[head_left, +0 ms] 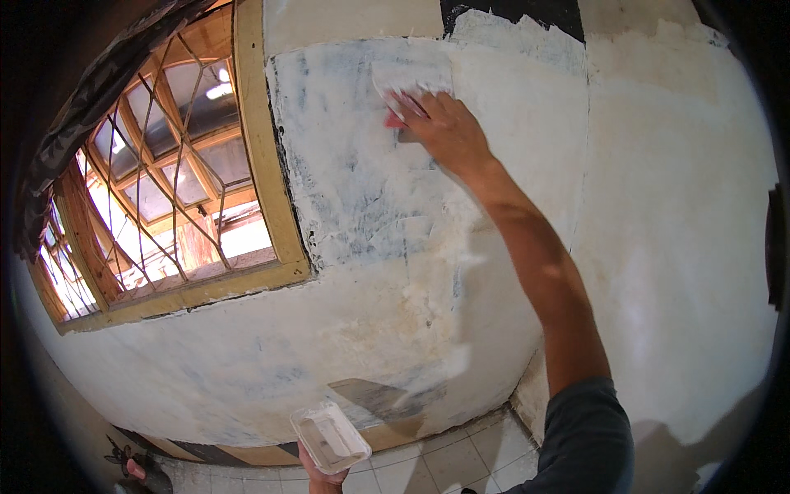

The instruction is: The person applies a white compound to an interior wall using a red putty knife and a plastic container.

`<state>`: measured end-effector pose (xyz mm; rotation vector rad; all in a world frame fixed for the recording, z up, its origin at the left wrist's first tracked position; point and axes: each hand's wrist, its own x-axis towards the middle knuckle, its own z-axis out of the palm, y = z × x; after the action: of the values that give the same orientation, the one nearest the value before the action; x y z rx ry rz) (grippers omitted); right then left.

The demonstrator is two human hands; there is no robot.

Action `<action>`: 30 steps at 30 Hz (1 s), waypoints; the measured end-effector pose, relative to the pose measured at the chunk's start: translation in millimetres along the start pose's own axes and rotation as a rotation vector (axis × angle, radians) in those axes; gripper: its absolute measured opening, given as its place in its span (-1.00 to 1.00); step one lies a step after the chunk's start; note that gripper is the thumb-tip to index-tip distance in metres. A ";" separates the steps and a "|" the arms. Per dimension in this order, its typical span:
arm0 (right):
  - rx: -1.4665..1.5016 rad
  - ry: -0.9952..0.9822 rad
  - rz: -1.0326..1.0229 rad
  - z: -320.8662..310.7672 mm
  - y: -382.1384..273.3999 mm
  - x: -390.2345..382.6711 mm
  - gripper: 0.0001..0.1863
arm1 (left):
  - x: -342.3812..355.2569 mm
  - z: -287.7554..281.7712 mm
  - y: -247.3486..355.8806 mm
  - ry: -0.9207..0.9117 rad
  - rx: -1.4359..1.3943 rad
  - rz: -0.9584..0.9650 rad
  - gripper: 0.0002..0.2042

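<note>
Currently: had right hand gripped on putty scraper, blade flat against wall beside window frame to spread filler thin. Left hand held white tray low, level, so putty stayed in.

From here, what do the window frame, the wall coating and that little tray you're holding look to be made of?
Window frame: seemingly wood, painted yellowish, matte, smeared with white at the edges. Wall: wet-looking white putty or plaster, thin and streaky, darker base showing through. Tray in the left hand: probably thin plastic, whitish, coated in the same paste. The right hand presses a small spreader with a red part, material unclear.
</note>
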<state>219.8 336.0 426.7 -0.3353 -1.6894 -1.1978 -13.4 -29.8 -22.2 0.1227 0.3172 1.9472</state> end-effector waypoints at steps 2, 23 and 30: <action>0.043 -0.207 -0.121 -8.0 14.1 -36.0 -0.41 | -2.9 2.0 -1.5 -0.062 -0.007 -0.014 -0.33; 0.575 0.064 0.622 11.9 -101.1 123.6 -0.57 | -13.0 -5.9 18.2 -0.043 -0.011 -0.021 -0.32; 0.305 0.199 0.630 -11.0 -24.6 96.6 -0.48 | -20.8 -27.4 27.8 -0.219 1.103 0.626 -0.32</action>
<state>164.2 286.3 493.8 -0.4934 -1.4105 -0.4848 -36.4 -63.4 -39.5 1.2601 1.2920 2.0957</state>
